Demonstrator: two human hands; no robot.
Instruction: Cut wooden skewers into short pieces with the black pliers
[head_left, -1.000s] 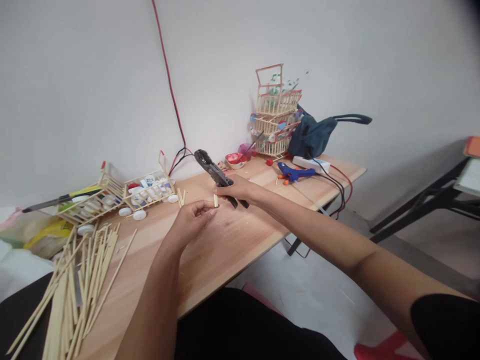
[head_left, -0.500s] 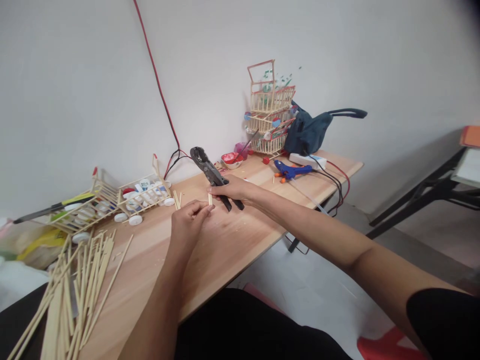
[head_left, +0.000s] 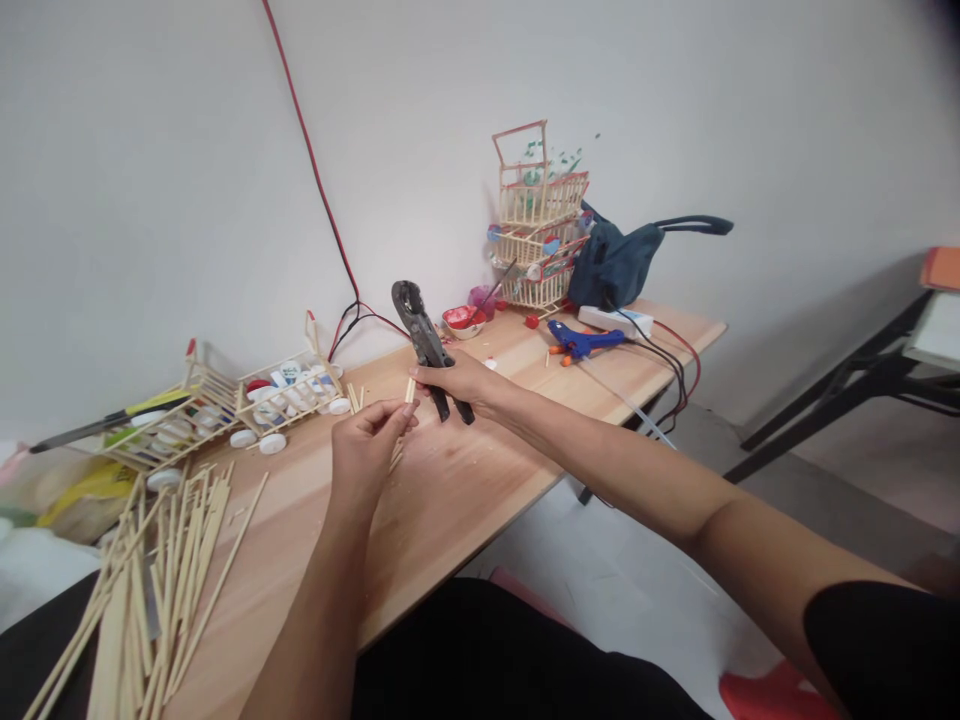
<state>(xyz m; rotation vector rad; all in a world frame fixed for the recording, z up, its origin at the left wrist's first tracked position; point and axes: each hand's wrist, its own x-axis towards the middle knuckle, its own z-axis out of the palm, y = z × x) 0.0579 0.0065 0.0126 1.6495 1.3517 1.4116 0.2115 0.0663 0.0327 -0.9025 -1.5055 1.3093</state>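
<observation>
Between the thumb and fingers of my left hand stand short wooden sticks, held upright over the table. My right hand is wrapped round a black plier-like cutting tool, its head pointing up and its handles down. The right thumb and fingertips come close to the tops of the held sticks; whether they touch I cannot tell. A few more short sticks lie on the tabletop beside my left hand, partly hidden by it. Other short pieces are just behind that hand.
Long wooden sticks lie heaped at the left. Small stick-built carts with white caps stand along the wall. Farther back are a red-stained bowl, stacked stick carts, a blue glue gun, a power strip and a dark bag.
My left hand has shifted slightly left and up with the sticks. The cutting tool has turned more upright in my right hand. Short sticks on the tabletop have come into view.
</observation>
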